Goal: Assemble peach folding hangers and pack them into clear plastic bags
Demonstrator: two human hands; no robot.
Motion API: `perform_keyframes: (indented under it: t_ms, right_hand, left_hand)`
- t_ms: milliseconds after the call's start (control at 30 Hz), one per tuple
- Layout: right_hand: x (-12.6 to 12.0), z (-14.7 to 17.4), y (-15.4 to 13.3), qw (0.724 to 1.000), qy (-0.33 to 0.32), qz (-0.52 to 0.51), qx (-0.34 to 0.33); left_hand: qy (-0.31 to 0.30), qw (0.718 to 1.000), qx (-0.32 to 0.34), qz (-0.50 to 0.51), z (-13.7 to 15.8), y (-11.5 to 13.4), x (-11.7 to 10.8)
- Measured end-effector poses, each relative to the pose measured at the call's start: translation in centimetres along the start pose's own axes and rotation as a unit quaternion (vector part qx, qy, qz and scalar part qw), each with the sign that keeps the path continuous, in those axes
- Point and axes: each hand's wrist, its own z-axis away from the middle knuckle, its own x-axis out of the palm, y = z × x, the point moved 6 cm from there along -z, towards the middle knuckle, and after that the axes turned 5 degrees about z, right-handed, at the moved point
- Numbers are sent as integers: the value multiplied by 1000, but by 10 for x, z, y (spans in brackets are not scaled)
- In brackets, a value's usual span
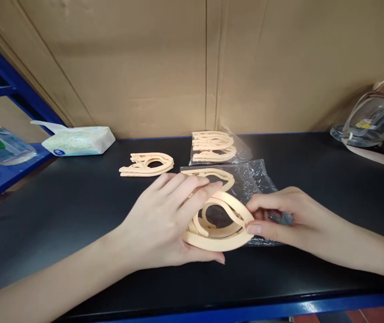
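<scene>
Between my hands is a cream plastic folding clothes hanger [223, 244], folded into a rounded loop; whether it is one or a stack, I cannot tell. My left hand [165, 220] wraps around its left part and hides that end. At the rounded right end, my right hand [282, 217] pinches it between thumb and fingers. Behind them a clear plastic bag [243, 181] lies on the table, with another cream hanger [212, 172] on or inside it. Farther back, more folded hangers [213, 146] sit in a clear bag. Left of these lie loose folded hangers [148, 164].
The black table [77, 202] has a blue front edge. A tissue pack [80, 140] sits at the back left, beside a blue metal frame [2, 92] and a clear bottle [0, 139]. A strapped clear jug [376, 116] lies at the back right. Cardboard [138, 67] forms the back wall.
</scene>
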Motion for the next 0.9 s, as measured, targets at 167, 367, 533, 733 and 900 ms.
perform_keyframes:
  t_ms: [167, 367, 533, 733, 900]
  right_hand:
    - [-3, -5, 9, 996, -5, -73, 55]
    - [-24, -12, 26, 993, 49, -77, 77]
    - [-25, -14, 32, 991, 45, -100, 80]
    - [-27, -15, 31, 993, 101, -44, 33]
    - [-14, -10, 14, 985, 88, 134, -66]
  left_hand:
    - [-5, 1000, 8, -2, 2, -7, 4]
    - [-17, 989, -91, 116, 7, -43, 8]
    - [-44, 950, -147, 273, 12, -57, 21]
    - [-51, 927, -183, 324, 14, -57, 30]
    - [-33, 909, -173, 377, 10, -43, 33]
